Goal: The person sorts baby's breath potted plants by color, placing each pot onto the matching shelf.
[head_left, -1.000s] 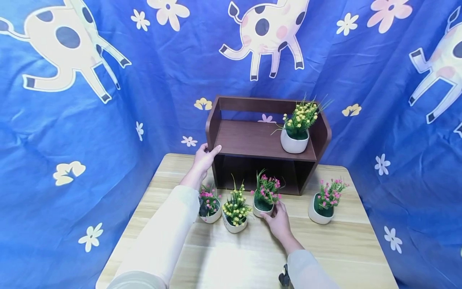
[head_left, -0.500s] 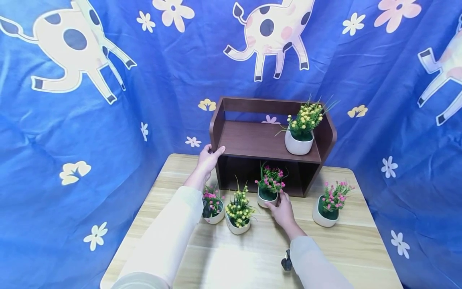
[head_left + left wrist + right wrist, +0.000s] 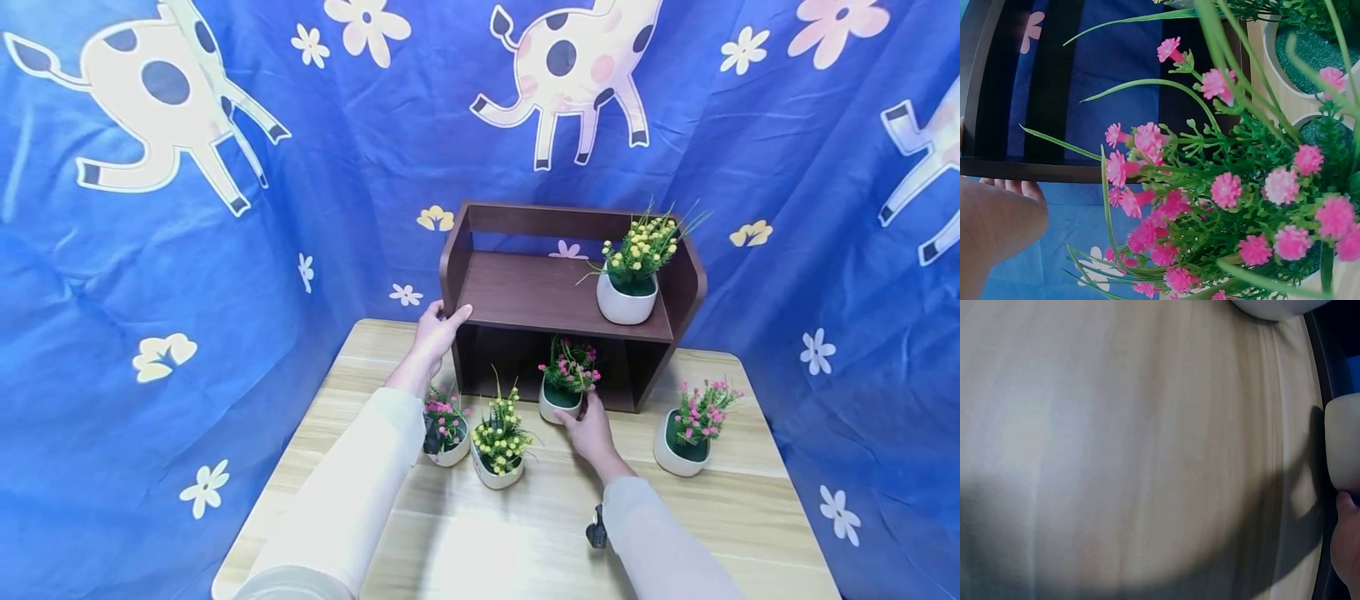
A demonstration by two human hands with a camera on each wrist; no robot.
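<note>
My right hand (image 3: 591,432) holds a white pot (image 3: 558,410) of pink artificial flowers (image 3: 572,367) by its side, thumb at the front. The pot is at the front of the lower compartment of a dark brown two-tier shelf (image 3: 517,287); in the right wrist view the pot (image 3: 1342,440) appears at the right edge beside my thumb (image 3: 1345,503). My left hand (image 3: 437,335) grips the shelf's left side panel, its thumb in front. In the left wrist view, pink flowers (image 3: 1225,189) cover much of the picture, and the left hand (image 3: 1007,215) shows at the panel.
On the top tier, at the right, stands a white pot of yellow flowers (image 3: 627,302). A pot of yellow flowers (image 3: 501,442) and one of pink flowers (image 3: 450,446) sit left on the wooden table (image 3: 555,517); another pink-flowered pot (image 3: 678,450) is at right.
My right hand has carried the pink-flowered pot forward from the table to the lower compartment's opening. The left hand stays on the shelf's side panel. The head view has shifted slightly.
</note>
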